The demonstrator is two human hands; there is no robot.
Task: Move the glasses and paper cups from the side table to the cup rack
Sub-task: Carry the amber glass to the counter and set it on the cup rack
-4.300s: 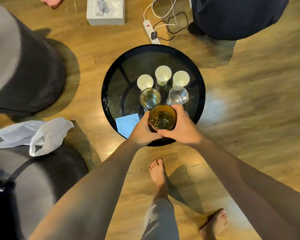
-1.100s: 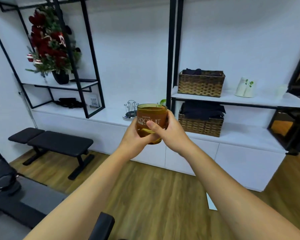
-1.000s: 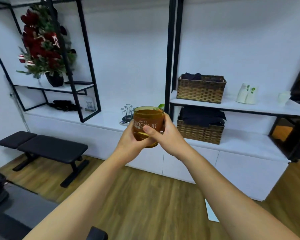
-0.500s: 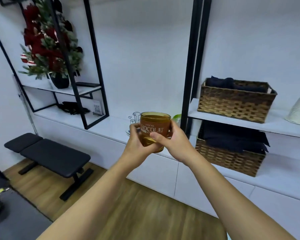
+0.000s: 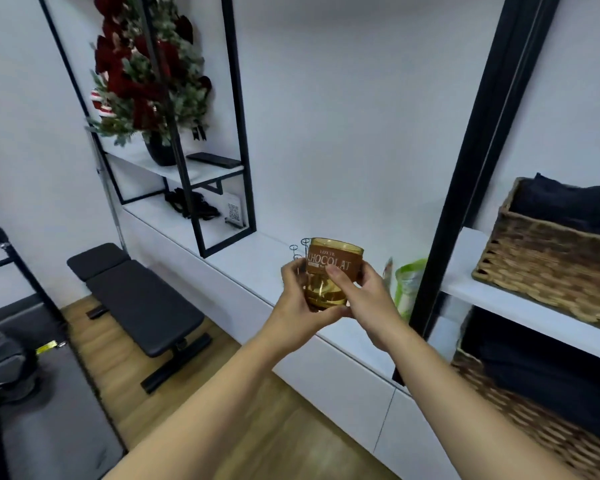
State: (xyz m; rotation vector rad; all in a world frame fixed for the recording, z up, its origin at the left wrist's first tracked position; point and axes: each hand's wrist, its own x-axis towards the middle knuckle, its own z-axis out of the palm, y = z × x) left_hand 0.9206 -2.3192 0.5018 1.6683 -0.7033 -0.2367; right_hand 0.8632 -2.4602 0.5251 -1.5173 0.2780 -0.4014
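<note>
An amber glass [image 5: 333, 268] with a brown label reading CHOCOLAT is held upright in front of me at chest height. My left hand [image 5: 300, 303] wraps its left side and base. My right hand [image 5: 364, 296] grips its right side, the thumb across the label. Just behind the glass, thin wire loops of the cup rack [image 5: 298, 250] show on the white counter [image 5: 257, 258]; the glass and my hands hide most of the rack. The side table, the other glasses and the paper cups are out of view.
A black shelf post [image 5: 465, 188] rises right of the glass, with a green-and-white packet [image 5: 407, 285] at its foot. Wicker baskets [image 5: 548, 258] sit on the right shelves. A black bench [image 5: 136, 299] stands on the wood floor at left, below a potted red-flowered plant [image 5: 146, 74].
I lifted the amber glass off the round side table and carried it across the room. Over the last second the counter and shelves have drawn much nearer; both hands keep their hold.
</note>
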